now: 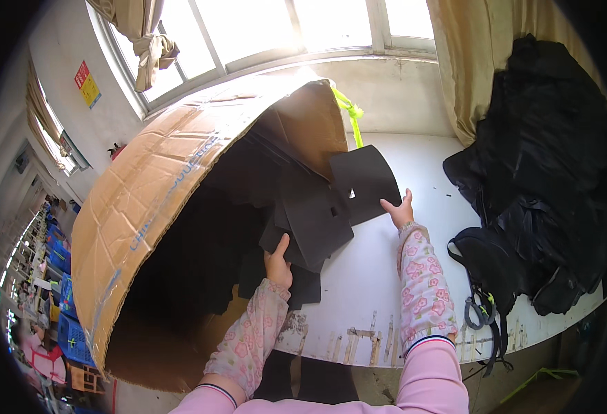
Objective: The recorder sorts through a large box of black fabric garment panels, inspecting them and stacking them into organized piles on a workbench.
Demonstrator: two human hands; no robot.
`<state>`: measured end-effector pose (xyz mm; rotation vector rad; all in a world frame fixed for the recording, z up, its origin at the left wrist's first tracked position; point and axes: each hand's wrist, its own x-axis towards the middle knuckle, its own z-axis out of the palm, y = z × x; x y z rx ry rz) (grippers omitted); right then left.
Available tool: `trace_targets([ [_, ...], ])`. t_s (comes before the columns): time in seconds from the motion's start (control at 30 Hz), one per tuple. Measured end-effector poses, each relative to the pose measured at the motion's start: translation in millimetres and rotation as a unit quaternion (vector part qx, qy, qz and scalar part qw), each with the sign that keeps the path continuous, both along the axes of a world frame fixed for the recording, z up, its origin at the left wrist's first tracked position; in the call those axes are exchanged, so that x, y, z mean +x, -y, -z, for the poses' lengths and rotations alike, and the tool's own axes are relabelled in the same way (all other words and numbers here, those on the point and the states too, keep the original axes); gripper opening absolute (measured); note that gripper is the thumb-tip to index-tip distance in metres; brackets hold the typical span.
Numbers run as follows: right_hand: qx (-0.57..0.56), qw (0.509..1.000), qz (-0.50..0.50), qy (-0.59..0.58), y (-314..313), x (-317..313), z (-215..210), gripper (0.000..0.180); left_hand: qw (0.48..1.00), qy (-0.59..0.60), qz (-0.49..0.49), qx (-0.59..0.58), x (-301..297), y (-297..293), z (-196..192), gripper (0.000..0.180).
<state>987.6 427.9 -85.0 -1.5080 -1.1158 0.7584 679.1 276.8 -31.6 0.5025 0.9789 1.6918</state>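
Note:
Several flat black sheets (pixel 310 221) with small square cutouts fan out of a large cardboard box (pixel 158 165) lying on its side. My left hand (pixel 278 268) is closed at the near edge of these sheets, thumb on top, the other fingers mostly hidden. One separate black sheet (pixel 369 181) with a curved right side rests over the white table at the box mouth. At its lower right corner is my right hand (pixel 401 209), thumb touching the edge and fingers spread apart. The box's deep inside is too dark to make out.
Bright green ties (pixel 352 110) hang from the box's far edge. A white table (pixel 424 159) carries a heap of black fabric and bags (pixel 545 179) on the right, with grey-handled scissors (pixel 479 314) near its front edge. Blue crates (pixel 74 338) stand at far left.

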Motion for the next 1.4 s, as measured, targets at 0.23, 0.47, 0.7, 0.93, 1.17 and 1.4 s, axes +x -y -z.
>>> trace_targets([
  [0.23, 0.009, 0.996, -0.012, 0.092, -38, -18, 2, 0.107, 0.999, -0.033, 0.034, -0.005, -10, -20, -5, 0.043],
  [0.47, 0.001, 1.0, -0.015, 0.009, -32, 29, 20, 0.074, 0.999, -0.043, 0.013, -0.007, 6, -15, 8, 0.036],
  [0.7, 0.199, 0.903, 0.056, 0.378, 117, 10, -116, 0.026, 0.996, -0.001, 0.057, -0.062, 22, 30, 19, 0.02],
  [0.93, 0.108, 0.827, -0.14, 0.533, 218, -58, -96, 0.034, 0.973, 0.155, 0.139, -0.097, 87, 72, 32, 0.023],
  [1.17, 0.061, 0.826, -0.133, 0.544, 253, -65, -51, 0.063, 0.949, 0.212, 0.213, -0.091, 100, 89, 50, 0.033],
  [1.4, 0.052, 0.845, -0.123, 0.519, 238, -16, -61, 0.048, 0.922, 0.254, 0.262, -0.126, 87, 92, 42, 0.052],
])
